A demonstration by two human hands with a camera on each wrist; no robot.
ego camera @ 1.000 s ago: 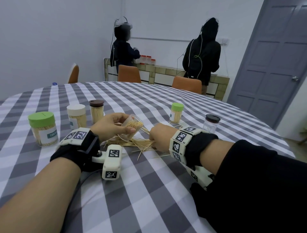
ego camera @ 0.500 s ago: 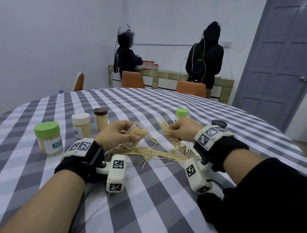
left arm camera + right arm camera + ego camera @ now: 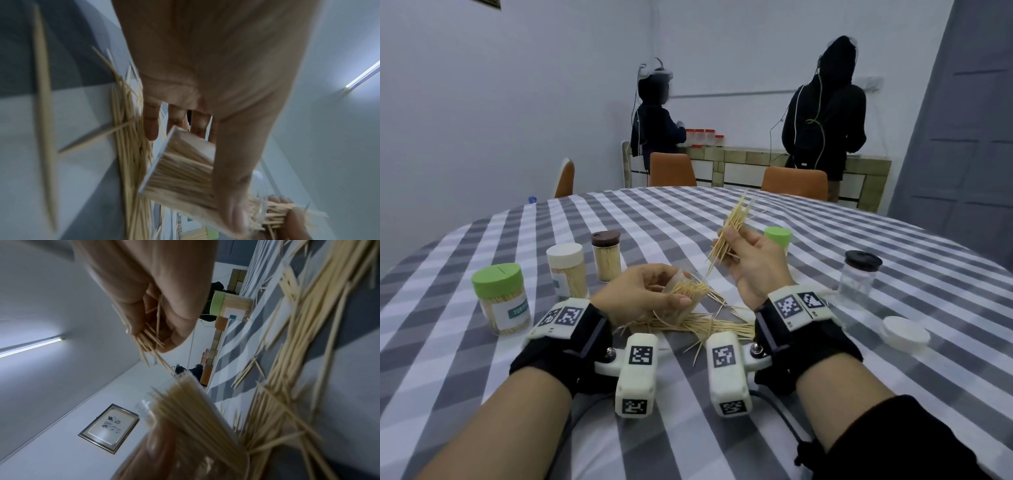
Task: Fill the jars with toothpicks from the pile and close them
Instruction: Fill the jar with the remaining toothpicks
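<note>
My left hand (image 3: 645,296) grips a clear open jar (image 3: 686,287), tilted on its side and part full of toothpicks, its mouth toward the right; the same jar (image 3: 180,175) shows close up in the left wrist view. Above and right of it, my right hand (image 3: 748,260) pinches a bundle of toothpicks (image 3: 731,229), lifted clear of the table. In the right wrist view that bundle (image 3: 148,340) hangs from the fingertips above the jar mouth (image 3: 185,404). The loose pile (image 3: 698,323) lies on the checked cloth under both hands.
Three closed, filled jars stand at the left: green lid (image 3: 500,298), white lid (image 3: 566,269), brown lid (image 3: 605,255). Another green-lidded jar (image 3: 778,236) is behind my right hand. A near-empty black-lidded jar (image 3: 859,277) and a loose white lid (image 3: 905,334) sit right. Two people stand at a far counter.
My right hand rose from the pile with a bundle of toothpicks and turned palm-up above the jar. The left hand kept the tilted jar in place.
</note>
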